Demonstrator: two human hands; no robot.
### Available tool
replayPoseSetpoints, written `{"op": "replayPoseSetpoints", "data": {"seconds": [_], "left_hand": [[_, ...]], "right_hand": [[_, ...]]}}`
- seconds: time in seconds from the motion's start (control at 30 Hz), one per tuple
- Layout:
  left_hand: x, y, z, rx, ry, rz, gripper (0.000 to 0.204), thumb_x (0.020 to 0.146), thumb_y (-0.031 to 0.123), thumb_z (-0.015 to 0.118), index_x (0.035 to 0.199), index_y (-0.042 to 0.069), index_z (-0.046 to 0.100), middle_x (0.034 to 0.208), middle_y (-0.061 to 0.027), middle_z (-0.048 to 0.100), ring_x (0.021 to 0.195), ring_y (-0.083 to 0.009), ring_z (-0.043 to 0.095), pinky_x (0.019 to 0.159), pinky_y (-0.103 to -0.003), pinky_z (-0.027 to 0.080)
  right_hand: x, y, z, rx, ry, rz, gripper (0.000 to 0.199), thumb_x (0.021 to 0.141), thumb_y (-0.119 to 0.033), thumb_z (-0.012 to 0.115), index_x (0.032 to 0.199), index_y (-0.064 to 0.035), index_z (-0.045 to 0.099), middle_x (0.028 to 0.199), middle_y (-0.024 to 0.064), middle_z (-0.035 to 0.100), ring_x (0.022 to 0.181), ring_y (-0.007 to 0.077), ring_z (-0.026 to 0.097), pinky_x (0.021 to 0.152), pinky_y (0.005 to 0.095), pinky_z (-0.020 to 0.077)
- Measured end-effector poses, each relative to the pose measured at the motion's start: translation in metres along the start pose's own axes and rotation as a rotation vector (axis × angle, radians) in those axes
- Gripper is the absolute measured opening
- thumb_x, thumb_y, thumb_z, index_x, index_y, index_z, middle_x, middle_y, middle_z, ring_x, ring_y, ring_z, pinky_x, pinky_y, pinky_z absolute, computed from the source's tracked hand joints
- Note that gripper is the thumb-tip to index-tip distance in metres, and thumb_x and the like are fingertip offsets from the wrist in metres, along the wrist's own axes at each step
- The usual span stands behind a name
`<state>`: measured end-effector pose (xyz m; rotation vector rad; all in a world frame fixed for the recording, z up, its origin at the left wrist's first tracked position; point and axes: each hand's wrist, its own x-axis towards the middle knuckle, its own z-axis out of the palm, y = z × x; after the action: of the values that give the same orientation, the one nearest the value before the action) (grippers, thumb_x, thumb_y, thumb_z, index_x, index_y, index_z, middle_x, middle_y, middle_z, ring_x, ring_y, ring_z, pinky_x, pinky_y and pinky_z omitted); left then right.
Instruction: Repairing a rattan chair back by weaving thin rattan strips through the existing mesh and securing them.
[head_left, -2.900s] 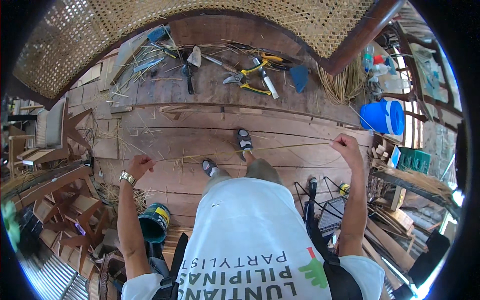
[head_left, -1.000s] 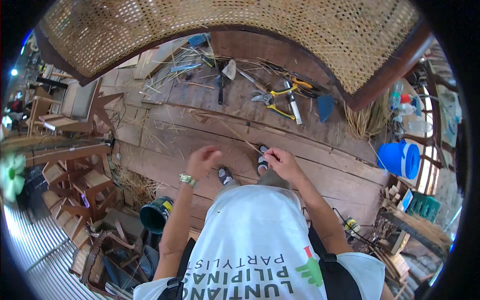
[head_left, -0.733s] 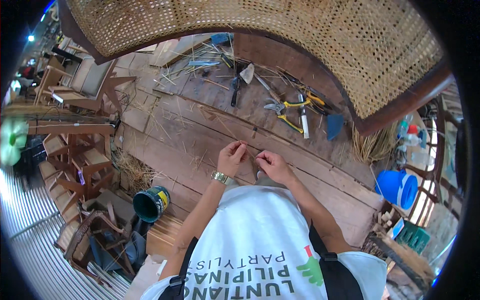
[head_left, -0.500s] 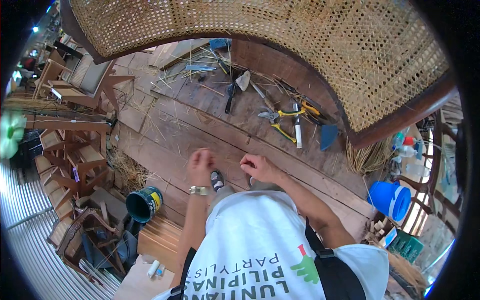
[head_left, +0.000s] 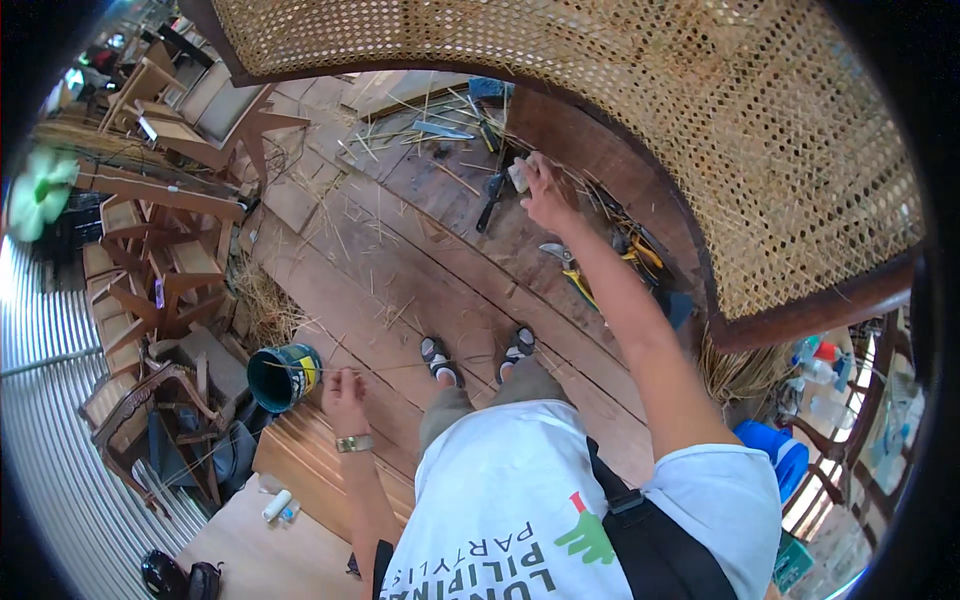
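Observation:
My left hand (head_left: 345, 397) is closed beside the dark green bucket (head_left: 270, 378), pinching a thin cane strand (head_left: 400, 365) that trails to the right above my feet. My right hand (head_left: 549, 195) reaches forward to the tools on the wooden floor. Its fingers look spread, at the pale head of a hammer-like tool (head_left: 517, 178); the hand hides the handle. A black-handled tool (head_left: 489, 203) lies just left of it. Pruning shears (head_left: 575, 282) with yellow grips lie partly behind my right forearm. Above them curves the woven cane panel (head_left: 600, 80) in its dark wooden frame.
Cane offcuts and a blue blade-like piece (head_left: 443, 130) lie on the planks at the far side. Stacked wooden chair frames (head_left: 155, 270) stand left. A fibre bundle (head_left: 740, 375) and a blue container (head_left: 770, 455) are at right. A whirring fan (head_left: 42, 193) is far left.
My right hand has moved forward from in front of my body to the tools. My left hand has moved left and nearer to me, towards the bucket. The view has shifted slightly.

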<state>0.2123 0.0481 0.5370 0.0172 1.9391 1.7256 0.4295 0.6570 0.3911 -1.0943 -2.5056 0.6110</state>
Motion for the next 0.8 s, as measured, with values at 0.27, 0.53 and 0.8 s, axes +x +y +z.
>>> {"op": "replayPoseSetpoints", "data": {"seconds": [0.27,0.53,0.8], "left_hand": [[-0.021,0.016,0.120,0.044,-0.143,-0.097,0.025,0.127,0.026,0.077,0.141,0.006,0.078,0.115,-0.0119,0.089,0.090,-0.0160,0.083,0.081,-0.032,0.069],[0.019,0.011,0.177,0.262,-0.504,0.077,0.028,0.126,0.028,0.080,0.139,0.003,0.083,0.097,-0.0013,0.084,0.083,-0.0097,0.075,0.073,-0.030,0.059],[-0.024,0.008,0.266,0.678,-1.017,-0.006,0.034,0.120,0.033,0.087,0.119,0.000,0.089,0.089,0.0005,0.081,0.080,-0.0085,0.071,0.072,-0.031,0.056]], "right_hand": [[0.016,0.042,0.010,-0.043,0.149,-0.015,0.035,0.121,-0.029,0.075,0.154,-0.0157,0.071,0.163,0.0159,0.069,0.140,0.0444,0.072,0.111,0.0585,0.0657],[-0.251,-0.080,-0.070,1.489,-0.268,0.637,0.037,0.130,-0.035,0.069,0.158,-0.0120,0.068,0.130,0.0025,0.079,0.097,0.0158,0.078,0.081,0.0325,0.0688],[-0.359,-0.121,-0.028,1.233,0.070,0.765,0.040,0.128,-0.031,0.073,0.163,-0.0114,0.078,0.137,0.0017,0.083,0.112,0.0124,0.079,0.089,0.0295,0.0681]]}}
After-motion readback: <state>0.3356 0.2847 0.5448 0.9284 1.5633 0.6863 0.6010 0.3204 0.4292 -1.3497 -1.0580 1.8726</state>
